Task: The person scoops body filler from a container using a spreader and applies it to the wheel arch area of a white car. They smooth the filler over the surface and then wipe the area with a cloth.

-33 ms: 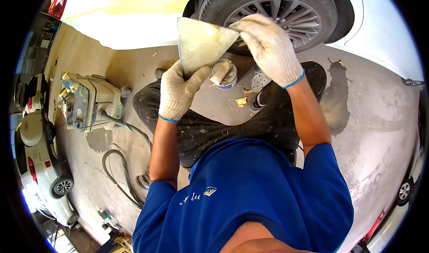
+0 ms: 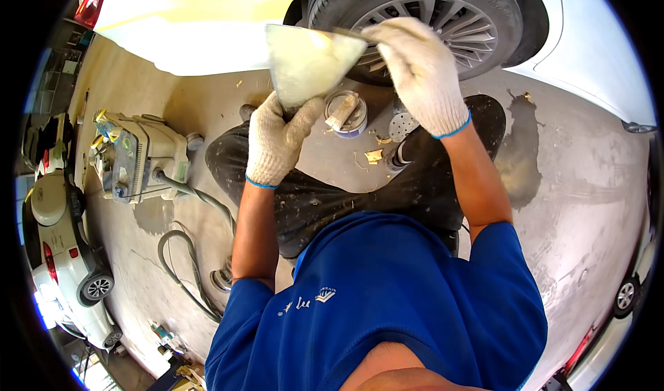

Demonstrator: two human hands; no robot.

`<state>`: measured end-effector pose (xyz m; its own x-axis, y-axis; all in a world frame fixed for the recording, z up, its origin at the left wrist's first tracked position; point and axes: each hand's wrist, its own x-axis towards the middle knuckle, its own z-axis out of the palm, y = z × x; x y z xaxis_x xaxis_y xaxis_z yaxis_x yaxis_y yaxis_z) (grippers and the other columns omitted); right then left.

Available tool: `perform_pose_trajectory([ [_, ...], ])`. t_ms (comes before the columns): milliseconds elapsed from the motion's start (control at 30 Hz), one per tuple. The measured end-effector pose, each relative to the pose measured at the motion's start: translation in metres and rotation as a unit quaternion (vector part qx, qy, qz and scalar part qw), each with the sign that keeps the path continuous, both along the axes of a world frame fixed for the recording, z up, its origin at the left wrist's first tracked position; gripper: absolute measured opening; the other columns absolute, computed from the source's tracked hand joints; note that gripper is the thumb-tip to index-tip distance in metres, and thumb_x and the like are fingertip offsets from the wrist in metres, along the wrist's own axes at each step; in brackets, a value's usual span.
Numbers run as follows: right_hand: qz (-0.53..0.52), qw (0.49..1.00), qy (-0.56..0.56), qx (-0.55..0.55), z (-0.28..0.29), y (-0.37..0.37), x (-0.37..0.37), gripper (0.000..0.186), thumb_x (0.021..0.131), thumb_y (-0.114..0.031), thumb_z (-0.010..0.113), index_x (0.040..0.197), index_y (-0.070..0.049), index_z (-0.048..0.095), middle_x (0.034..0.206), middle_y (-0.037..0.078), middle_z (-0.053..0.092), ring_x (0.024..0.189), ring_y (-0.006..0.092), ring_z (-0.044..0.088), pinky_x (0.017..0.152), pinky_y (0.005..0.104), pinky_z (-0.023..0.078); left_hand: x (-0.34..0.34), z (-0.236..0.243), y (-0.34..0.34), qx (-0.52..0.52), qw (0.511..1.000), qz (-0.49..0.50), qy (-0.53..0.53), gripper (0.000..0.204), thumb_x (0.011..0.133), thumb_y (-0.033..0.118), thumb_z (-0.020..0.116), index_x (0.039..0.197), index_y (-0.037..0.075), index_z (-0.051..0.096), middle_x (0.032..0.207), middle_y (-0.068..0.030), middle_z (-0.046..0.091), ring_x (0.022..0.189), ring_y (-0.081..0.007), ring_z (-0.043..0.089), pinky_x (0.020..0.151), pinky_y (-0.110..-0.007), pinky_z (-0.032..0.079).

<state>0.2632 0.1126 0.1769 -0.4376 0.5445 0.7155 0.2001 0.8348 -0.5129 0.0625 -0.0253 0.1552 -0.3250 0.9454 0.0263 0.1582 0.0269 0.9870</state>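
1. Left hand (image 2: 277,142), white knit glove with blue cuff: your grip is closed around the narrow lower corner of a wedge-shaped mixing board (image 2: 308,59), thumb over its face. You hold it from below, so the pale, filler-smeared face tilts toward you and stays free for the tool.

2. Right hand (image 2: 422,73), matching glove: your grip is pinched shut on a thin spreader blade (image 2: 353,35), whose edge meets the board's upper right rim, at 1 o'clock from the left hand. The flat angle looks suited to scraping or gathering filler along that edge.

3. Open tin (image 2: 346,113), on the floor at 5 o'clock from the board, just below it, with a pale stick resting inside; it sits within easy reach between your knees.

4. Perforated sanding disc (image 2: 402,125), on the floor at 3 o'clock from the tin, near your dark shoe.

5. Car wheel (image 2: 429,11), silver spoked rim, at 12 o'clock behind both hands; pale bodywork (image 2: 194,17) runs off to 10 o'clock.

6. Dust extractor unit (image 2: 138,159), at 9 o'clock, well apart, with its grey hose (image 2: 187,266) looping over the concrete floor (image 2: 574,204) toward 7 o'clock.
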Motion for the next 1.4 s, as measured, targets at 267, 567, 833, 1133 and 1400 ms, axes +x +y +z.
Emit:
perform_pose_trajectory([
  [267,0.077,0.992,0.073,0.063,-0.002,-0.029,-0.014,0.029,0.083,0.003,0.071,0.11,-0.003,0.075,0.106,0.011,0.072,0.094,0.0277,0.067,0.082,0.037,0.057,0.019,0.03,0.005,-0.015,0.999,-0.001,0.035,0.019,0.095,0.015,0.071,0.106,0.0,0.069,0.072,0.002,0.061,0.052,-0.0035,0.048,0.045,-0.022,0.036],
  [567,0.013,0.994,0.072,0.084,0.003,-0.019,-0.009,0.029,0.085,0.002,0.071,0.113,-0.005,0.075,0.107,0.009,0.071,0.094,0.0292,0.067,0.081,0.0381,0.057,0.026,0.032,0.004,-0.022,0.999,-0.009,0.035,0.022,0.095,0.014,0.071,0.111,-0.001,0.07,0.081,0.0015,0.066,0.063,-0.0041,0.05,0.055,-0.023,0.042],
  [833,0.05,0.992,0.06,0.101,0.017,-0.02,-0.006,0.023,0.086,-0.001,0.072,0.108,-0.006,0.076,0.103,0.011,0.072,0.09,0.0259,0.07,0.08,0.0346,0.058,0.029,0.029,0.007,-0.018,0.998,-0.026,0.05,0.022,0.094,0.016,0.073,0.109,-0.001,0.07,0.075,0.001,0.062,0.057,-0.0037,0.049,0.051,-0.022,0.041],
  [1133,-0.036,0.995,0.026,0.093,0.001,0.018,0.0,0.018,0.096,-0.006,0.062,0.109,-0.003,0.074,0.103,0.013,0.071,0.091,0.032,0.069,0.08,0.0369,0.057,0.034,0.045,0.005,-0.023,0.998,-0.048,0.021,0.024,0.096,0.012,0.071,0.114,-0.003,0.069,0.093,-0.0056,0.072,0.082,-0.0092,0.063,0.073,-0.027,0.051],
  [1400,0.141,0.742,0.308,-0.578,-0.012,-0.015,-0.013,0.028,0.087,-0.013,0.069,0.108,0.004,0.074,0.097,0.01,0.074,0.085,0.0196,0.068,0.081,0.0315,0.055,0.011,-0.01,0.03,0.192,0.879,0.084,0.429,0.063,0.091,0.006,0.069,0.15,0.011,0.048,0.106,-0.0216,0.062,0.085,-0.0379,0.068,0.074,-0.041,0.058],
])
